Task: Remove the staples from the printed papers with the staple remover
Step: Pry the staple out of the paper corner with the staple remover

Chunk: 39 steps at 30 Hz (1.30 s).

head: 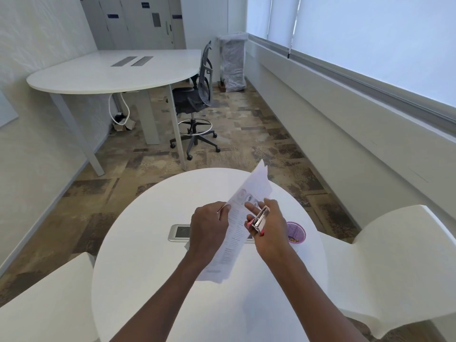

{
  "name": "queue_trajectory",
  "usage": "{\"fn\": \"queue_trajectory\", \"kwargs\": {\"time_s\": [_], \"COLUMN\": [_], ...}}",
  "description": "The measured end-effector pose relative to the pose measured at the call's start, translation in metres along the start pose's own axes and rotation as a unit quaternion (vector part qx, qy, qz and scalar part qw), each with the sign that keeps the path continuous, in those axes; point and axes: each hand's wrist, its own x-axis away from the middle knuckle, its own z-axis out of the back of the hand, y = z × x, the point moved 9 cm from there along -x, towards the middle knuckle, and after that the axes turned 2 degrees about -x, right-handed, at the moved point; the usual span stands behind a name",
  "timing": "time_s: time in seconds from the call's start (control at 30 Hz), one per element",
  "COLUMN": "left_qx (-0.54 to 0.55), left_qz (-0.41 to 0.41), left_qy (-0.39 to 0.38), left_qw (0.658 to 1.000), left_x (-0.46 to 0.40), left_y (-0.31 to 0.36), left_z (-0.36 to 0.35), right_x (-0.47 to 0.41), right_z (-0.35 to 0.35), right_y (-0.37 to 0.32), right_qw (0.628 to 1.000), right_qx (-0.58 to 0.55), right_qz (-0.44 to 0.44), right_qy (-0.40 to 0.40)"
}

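**Printed pages held up over a round white table, staple remover in hand**

The printed papers (240, 218), a thin white set with lines of small text and a few round pictures near the upper end, are held tilted above the round white table (148, 255), the top corner pointing away from the person and the bottom edge hanging close to the tabletop. The left hand (209, 225) grips the papers' left edge, fingers curled round it and the thumb tip pressed on the front sheet. Just to the right of the papers, the right hand (269, 225) holds the staple remover (259, 219), a metal-jawed tool with red-pink grips, clasped between thumb and curled fingers, while the index finger (250, 207) stretches out straight and touches the printed face. Whether the remover's jaws bite a staple cannot be told.

Under the papers, a grey power socket plate (180, 232) is set into the tabletop. To the right of the papers, partly behind the right hand, stands a small purple container (297, 232). White chairs (394, 255) flank the table. Beyond the papers are a patchy brown carpet (246, 134), a grey office chair (197, 102), a long white desk (111, 70) and blinds-covered windows (370, 40).
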Motion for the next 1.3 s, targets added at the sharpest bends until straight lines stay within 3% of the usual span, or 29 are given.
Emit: {"fn": "queue_trajectory", "kwargs": {"time_s": [0.07,0.17,0.3,0.4,0.47,1.03,1.3], "left_qx": [-0.005,0.01,0.059,0.103,0.145,0.169,0.192], "left_qz": [0.018,0.048,0.065,0.051,0.041,0.035,0.053], "left_qy": [-0.023,-0.064,-0.093,-0.091,-0.078,-0.037,-0.026], "left_qw": [1.0,0.997,0.992,0.989,0.985,0.984,0.98], "left_x": [-0.003,-0.006,-0.006,-0.004,-0.003,0.004,0.006], "left_y": [-0.007,-0.013,-0.012,-0.004,0.003,0.017,0.021], "left_z": [-0.004,-0.009,-0.012,-0.008,-0.002,0.02,0.024], "right_x": [0.0,0.001,0.011,0.028,0.036,0.054,0.05], "right_z": [0.003,0.007,-0.002,-0.015,-0.02,-0.024,-0.023], "right_y": [-0.001,-0.007,-0.022,-0.031,-0.036,-0.044,-0.042], "right_qw": [0.999,0.978,0.856,0.788,0.766,0.769,0.811], "right_qx": [0.04,0.197,0.443,0.48,0.481,0.445,0.411], "right_qz": [0.002,0.068,0.263,0.381,0.421,0.457,0.415], "right_qy": [-0.01,-0.016,-0.037,-0.058,-0.066,-0.039,-0.048]}}
